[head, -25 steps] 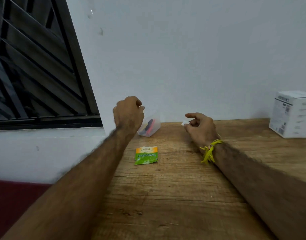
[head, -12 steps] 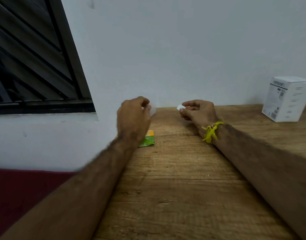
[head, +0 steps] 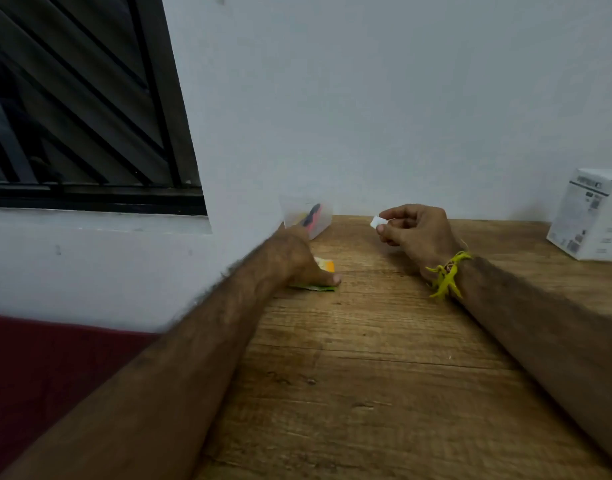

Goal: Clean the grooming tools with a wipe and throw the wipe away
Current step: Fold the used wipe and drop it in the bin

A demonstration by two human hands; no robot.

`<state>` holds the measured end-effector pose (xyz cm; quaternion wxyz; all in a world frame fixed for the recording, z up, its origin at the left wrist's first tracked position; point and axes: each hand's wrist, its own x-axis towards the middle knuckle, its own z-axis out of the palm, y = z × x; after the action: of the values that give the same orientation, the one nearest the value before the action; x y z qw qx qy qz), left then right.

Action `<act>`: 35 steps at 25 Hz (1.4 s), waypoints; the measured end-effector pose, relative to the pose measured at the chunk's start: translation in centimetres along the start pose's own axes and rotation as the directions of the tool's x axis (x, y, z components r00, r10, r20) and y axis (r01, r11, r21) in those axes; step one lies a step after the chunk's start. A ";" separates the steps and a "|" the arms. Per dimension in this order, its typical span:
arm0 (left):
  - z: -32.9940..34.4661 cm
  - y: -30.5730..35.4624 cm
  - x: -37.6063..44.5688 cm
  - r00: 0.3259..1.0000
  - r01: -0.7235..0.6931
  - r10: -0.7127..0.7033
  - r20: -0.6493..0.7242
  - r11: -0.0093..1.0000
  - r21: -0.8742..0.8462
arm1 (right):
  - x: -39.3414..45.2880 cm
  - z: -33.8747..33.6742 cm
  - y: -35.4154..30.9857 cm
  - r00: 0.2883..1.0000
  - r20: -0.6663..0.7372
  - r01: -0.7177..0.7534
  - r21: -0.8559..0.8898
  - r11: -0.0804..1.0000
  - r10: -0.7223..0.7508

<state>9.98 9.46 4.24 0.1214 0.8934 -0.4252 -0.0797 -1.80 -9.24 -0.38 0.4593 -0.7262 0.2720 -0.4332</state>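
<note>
1. Grooming tools sit in a clear case (head: pixel 306 216) at the back of the wooden surface (head: pixel 384 375), against the wall; a dark and red item shows through the plastic, though I cannot tell what tool it is. The case's long axis runs slantwise, from near-right toward far-left.
2. The left hand (head: pixel 294 258) lies flat on a green and orange sachet (head: pixel 323 275), just in front of the case, thumb out toward the right. Its fingers are hidden under the palm, so whether this grip presses or pinches the sachet I cannot tell.
3. The right hand (head: pixel 415 230) rests by the wrist on the surface, apart from the case and to its right. Its grip is closed to a pinch of thumb and forefinger.
4. The wipe (head: pixel 377 222), a small white folded piece, is held in that pinch, its free end pointing left toward the case.
5. Judgement: the case lies straight ahead of the left hand, which is nearer, and to the left of the wipe. The likely next move is the left hand fetching a tool while the right brings the wipe across.
</note>
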 end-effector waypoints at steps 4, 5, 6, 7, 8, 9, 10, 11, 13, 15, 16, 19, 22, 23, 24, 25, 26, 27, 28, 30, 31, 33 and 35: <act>1.4 0.6 0.6 0.982 -0.114 0.078 -0.173 0.972 -0.208 | -0.1 0.2 0.0 1.000 -0.021 0.015 0.007 1.000 -0.015; 1.7 0.6 0.7 0.967 -0.172 0.116 -0.226 0.954 -0.246 | -0.1 0.2 -0.1 0.999 -0.028 0.021 0.016 1.000 -0.020; 2.1 0.7 0.7 0.951 -0.229 0.153 -0.269 0.933 -0.279 | -0.2 0.3 -0.2 0.999 -0.032 0.026 0.017 1.000 -0.026; 2.4 0.9 0.7 0.935 -0.278 0.183 -0.304 0.910 -0.307 | -0.2 0.3 -0.3 0.999 -0.035 0.031 0.010 0.999 -0.031; 2.7 1.1 0.7 0.919 -0.318 0.205 -0.336 0.890 -0.328 | -0.3 0.4 -0.4 0.999 -0.035 0.037 -0.003 0.999 -0.037; 2.9 1.3 0.7 0.905 -0.353 0.223 -0.363 0.869 -0.346 | -0.4 0.3 -0.5 0.998 -0.036 0.046 -0.017 0.999 -0.047; 3.1 1.5 0.8 0.890 -0.388 0.244 -0.386 0.849 -0.358 | -0.4 0.2 -0.6 0.997 -0.043 0.060 -0.030 0.998 -0.061; 3.3 1.7 0.8 0.873 -0.424 0.271 -0.405 0.833 -0.355 | -0.6 0.1 -0.7 0.996 -0.054 0.074 -0.037 0.997 -0.076; 3.8 2.1 1.0 0.838 -0.487 0.332 -0.432 0.812 -0.321 | -0.9 0.3 -1.0 0.992 -0.085 0.092 -0.025 0.995 -0.094; 4.2 2.3 1.2 0.817 -0.517 0.340 -0.466 0.790 -0.330 | -1.3 0.7 -1.4 0.990 -0.099 0.095 -0.016 0.995 -0.097; 4.3 2.4 1.3 0.807 -0.531 0.335 -0.486 0.773 -0.348 | -1.5 0.7 -1.4 0.990 -0.099 0.096 -0.014 0.995 -0.097; 4.1 2.5 1.4 0.760 -0.573 0.308 -0.573 0.733 -0.367 | -1.8 0.1 -1.1 0.988 -0.097 0.123 0.049 0.991 -0.118; 3.7 2.4 1.6 0.705 -0.608 0.235 -0.669 0.686 -0.400 | -1.7 -0.2 -1.0 0.977 -0.154 0.169 0.138 0.976 -0.147; 3.7 2.2 1.7 0.692 -0.613 0.214 -0.689 0.679 -0.404 | -1.7 -0.1 -1.1 0.973 -0.176 0.178 0.161 0.971 -0.149; 3.8 2.1 1.8 0.682 -0.610 0.196 -0.705 0.683 -0.401 | -1.8 0.2 -1.2 0.969 -0.193 0.190 0.181 0.965 -0.154; 3.8 2.0 1.9 0.670 -0.603 0.182 -0.720 0.700 -0.383 | -1.9 0.5 -1.4 0.965 -0.205 0.206 0.202 0.957 -0.164; 3.8 1.9 2.0 0.653 -0.592 0.177 -0.736 0.725 -0.351 | -2.1 0.7 -1.6 0.960 -0.217 0.224 0.217 0.950 -0.177; 3.8 1.8 2.0 0.639 -0.581 0.180 -0.748 0.750 -0.316 | -2.4 0.8 -1.8 0.954 -0.232 0.244 0.224 0.943 -0.192; 3.9 1.8 2.0 0.634 -0.577 0.192 -0.749 0.763 -0.293 | -2.6 1.0 -2.0 0.948 -0.244 0.261 0.227 0.938 -0.204; 4.1 1.8 2.0 0.654 -0.601 0.237 -0.718 0.740 -0.303 | -3.0 1.1 -2.3 0.943 -0.254 0.277 0.239 0.931 -0.216; 4.2 1.8 2.1 0.673 -0.618 0.262 -0.692 0.714 -0.331 | -3.1 1.1 -2.4 0.942 -0.254 0.283 0.245 0.927 -0.221; 4.1 1.6 2.2 0.679 -0.635 0.314 -0.664 0.704 -0.316 | -3.3 1.1 -2.7 0.938 -0.253 0.301 0.259 0.918 -0.236; 4.0 1.3 2.5 0.648 -0.638 0.353 -0.675 0.735 -0.229 | -3.5 1.0 -3.1 0.934 -0.254 0.317 0.274 0.908 -0.250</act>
<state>9.64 6.15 0.70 0.4666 0.6615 -0.5694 0.1435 -2.63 -4.71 0.89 0.4678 -0.6261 0.1390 -0.6082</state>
